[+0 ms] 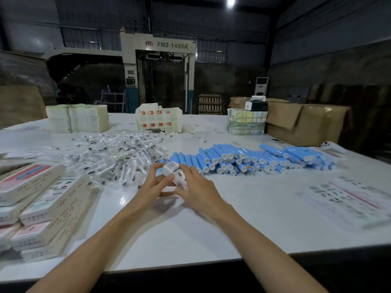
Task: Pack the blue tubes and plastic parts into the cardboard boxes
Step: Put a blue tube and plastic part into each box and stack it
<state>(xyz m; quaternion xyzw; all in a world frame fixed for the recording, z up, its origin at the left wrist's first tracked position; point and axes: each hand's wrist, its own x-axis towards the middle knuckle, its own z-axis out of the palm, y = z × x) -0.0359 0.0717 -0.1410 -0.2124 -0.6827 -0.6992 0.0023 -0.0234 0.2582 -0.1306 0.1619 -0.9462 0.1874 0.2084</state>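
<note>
Over the white table (190,229), the left hand (154,182) and right hand (196,185) together grip one small cardboard box (172,168), just before the piled blue tubes (243,158), beside the bagged plastic parts (118,153)

Left hand (156,183), right hand (197,185), both gripping box (172,167)

A wide white table (211,218) fills the near scene. At its far left stand stacks of pale green sheets (78,118). At the far right a taped bundle of printed paper (246,121) carries a dark tissue box (256,103), with large brown cartons (306,123) just beside it. Printed leaflets (347,197) lie on the near right. Beyond the table a grey machine marked FMZ-1450A (157,60) rises, with a wooden pallet (210,104) and a white standing unit (261,84) to its right. A ceiling lamp (230,1) glows overhead.
</note>
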